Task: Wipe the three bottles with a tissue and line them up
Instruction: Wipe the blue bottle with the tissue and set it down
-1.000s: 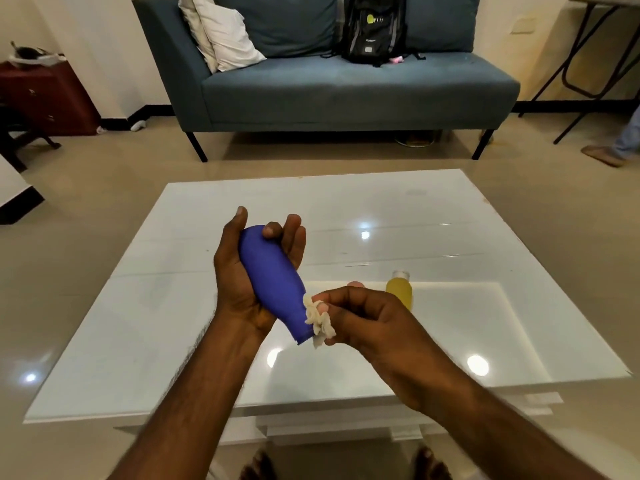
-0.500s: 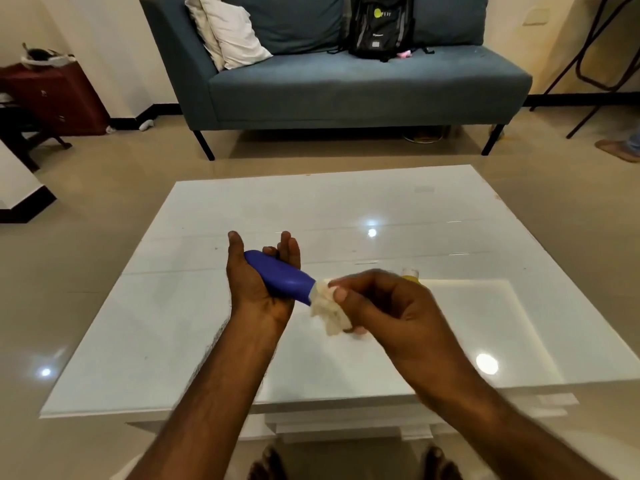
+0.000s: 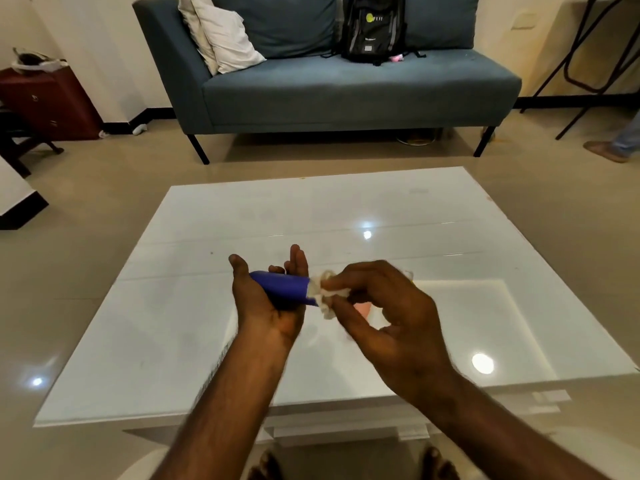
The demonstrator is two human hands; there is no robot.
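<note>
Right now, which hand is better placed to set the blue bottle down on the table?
Left. The left hand already cradles the blue bottle above the white table, while the right hand is busy pinching the tissue at the bottle's end.

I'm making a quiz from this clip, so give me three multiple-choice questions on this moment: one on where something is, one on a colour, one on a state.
1. Where is the black backpack?
A. on the blue-grey sofa
B. on the floor
C. on the glossy white table

2. What colour is the plastic bottle in the left hand?
A. green
B. red
C. blue

3. What is the right hand doing?
A. resting flat
B. pinching a crumpled white tissue at the bottle's end
C. hanging empty

Answers: 1 A, it leans against the sofa's backrest; 2 C, its body is blue; 3 B, the fingers close on the tissue.
</note>
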